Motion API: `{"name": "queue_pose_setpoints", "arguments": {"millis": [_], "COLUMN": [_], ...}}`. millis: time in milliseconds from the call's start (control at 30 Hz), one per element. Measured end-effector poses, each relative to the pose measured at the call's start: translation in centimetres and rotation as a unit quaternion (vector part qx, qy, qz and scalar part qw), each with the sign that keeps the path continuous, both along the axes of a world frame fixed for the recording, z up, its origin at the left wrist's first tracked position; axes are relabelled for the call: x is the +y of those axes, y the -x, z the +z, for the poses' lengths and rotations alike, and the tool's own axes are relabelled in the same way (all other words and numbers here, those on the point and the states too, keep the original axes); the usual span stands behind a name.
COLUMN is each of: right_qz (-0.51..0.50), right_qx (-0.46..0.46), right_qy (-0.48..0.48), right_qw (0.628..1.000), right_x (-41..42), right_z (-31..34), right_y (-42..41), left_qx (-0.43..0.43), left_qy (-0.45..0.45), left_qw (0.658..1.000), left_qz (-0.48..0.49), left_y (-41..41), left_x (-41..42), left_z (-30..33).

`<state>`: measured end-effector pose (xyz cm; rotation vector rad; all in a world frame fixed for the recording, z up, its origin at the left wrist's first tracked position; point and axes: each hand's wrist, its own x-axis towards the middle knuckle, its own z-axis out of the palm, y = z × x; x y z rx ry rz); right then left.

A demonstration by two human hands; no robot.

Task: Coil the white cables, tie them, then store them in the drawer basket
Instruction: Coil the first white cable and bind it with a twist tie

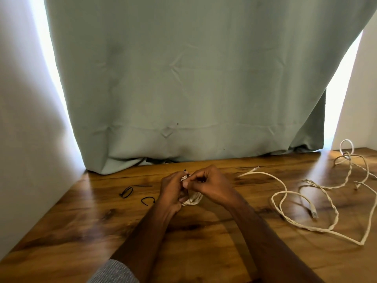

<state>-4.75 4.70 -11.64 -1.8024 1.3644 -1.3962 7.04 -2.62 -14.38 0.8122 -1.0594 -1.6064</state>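
Note:
A small coil of white cable point(193, 200) stands on the wooden table point(204, 242) between my hands. My left hand point(172, 190) grips the coil's left side. My right hand point(210, 186) pinches something at the coil's top; a thin black tie end point(185, 170) sticks up there. Two loose black ties point(126, 192) point(148, 200) lie to the left of my hands. A long loose white cable point(285, 201) sprawls over the table's right half, its plug point(314, 213) near the middle of the tangle. No drawer basket is in view.
A pale green curtain point(193, 88) hangs down to the table's back edge. White walls point(24, 139) close in on the left and right. Another knotted loop of white cable point(346, 154) lies at the far right corner.

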Motion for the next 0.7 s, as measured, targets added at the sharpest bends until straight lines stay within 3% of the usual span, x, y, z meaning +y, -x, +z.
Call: {"name": "queue_pose_setpoints", "arguments": {"millis": [167,433,700], "right_qz": [-0.05,-0.116,-0.25], "right_qx": [-0.066,-0.057,0.109], "right_qy": [-0.012,0.014,0.094], "right_qw": [0.996,0.992,0.957], "right_x": [0.0,-0.8,-1.0], "right_z": [0.0,-1.1,-1.8], "right_y": [0.2,-0.1,-1.1], "left_qx": [-0.006,0.006,-0.016], "left_qy": [-0.004,-0.011,0.023], "left_qw": [1.0,1.0,1.0], "left_qz": [-0.006,0.015,0.012], "left_y": [0.1,0.3,0.6], "left_x": [0.3,0.1,0.4], "left_z": [0.1,-0.3,-0.3]}}
